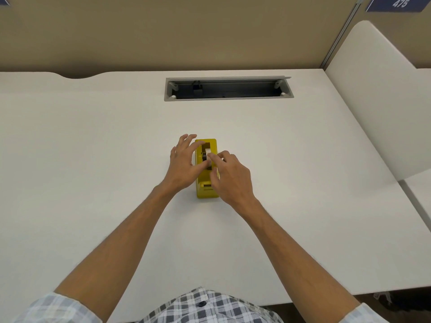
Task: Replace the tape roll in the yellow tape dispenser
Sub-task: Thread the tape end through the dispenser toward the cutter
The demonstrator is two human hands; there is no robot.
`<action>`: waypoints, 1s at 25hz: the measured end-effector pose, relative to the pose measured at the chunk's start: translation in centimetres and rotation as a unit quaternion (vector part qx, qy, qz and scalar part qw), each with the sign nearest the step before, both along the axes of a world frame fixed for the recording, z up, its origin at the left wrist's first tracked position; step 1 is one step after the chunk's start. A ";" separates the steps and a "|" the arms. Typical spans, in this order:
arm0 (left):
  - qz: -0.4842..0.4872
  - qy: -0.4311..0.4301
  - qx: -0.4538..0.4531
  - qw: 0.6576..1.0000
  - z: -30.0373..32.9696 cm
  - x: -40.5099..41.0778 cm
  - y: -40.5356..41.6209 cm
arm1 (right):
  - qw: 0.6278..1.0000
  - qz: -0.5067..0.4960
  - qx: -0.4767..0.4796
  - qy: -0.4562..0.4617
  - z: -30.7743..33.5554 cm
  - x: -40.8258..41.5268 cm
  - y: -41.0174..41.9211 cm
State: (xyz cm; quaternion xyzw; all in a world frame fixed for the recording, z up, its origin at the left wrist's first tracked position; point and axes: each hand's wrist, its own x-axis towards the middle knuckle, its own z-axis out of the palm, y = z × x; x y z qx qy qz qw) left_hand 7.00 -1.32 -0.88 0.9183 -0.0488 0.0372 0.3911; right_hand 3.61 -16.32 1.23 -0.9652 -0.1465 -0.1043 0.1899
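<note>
Mid-table, the left hand (184, 163) braces the yellow tape dispenser (207, 183) while the right hand (231, 174) pinches the tape roll (208, 152) in its cradle, the swap apparently unfinished.

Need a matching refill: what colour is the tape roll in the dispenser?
White tape roll on a dark hub, head view.

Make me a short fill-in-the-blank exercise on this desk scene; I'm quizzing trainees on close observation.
1. The tape dispenser on the white desk is coloured ____.
2. The right hand pinches the tape roll, while the left hand touches the dispenser's ____ side.
3. Beyond the dispenser, a grey cable tray is set into the desk, with its lid ____.
4. The blue sign at top right reads ____.

Missing words: yellow; left; open; 475
</note>
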 end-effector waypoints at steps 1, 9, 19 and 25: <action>0.002 0.010 0.012 1.000 0.0 0.1 0.0 | 1.000 -0.001 0.000 0.001 0.0 0.0 0.0; 0.001 -0.015 -0.010 1.000 0.2 -0.3 -0.1 | 1.000 0.002 -0.006 0.004 0.1 0.1 0.1; -0.015 0.002 0.021 1.000 0.4 -0.2 -0.2 | 1.000 -0.002 -0.003 0.010 0.2 0.1 0.1; -0.011 -0.013 -0.028 0.999 0.7 -0.7 -0.3 | 1.000 0.001 -0.005 0.015 0.3 0.2 0.1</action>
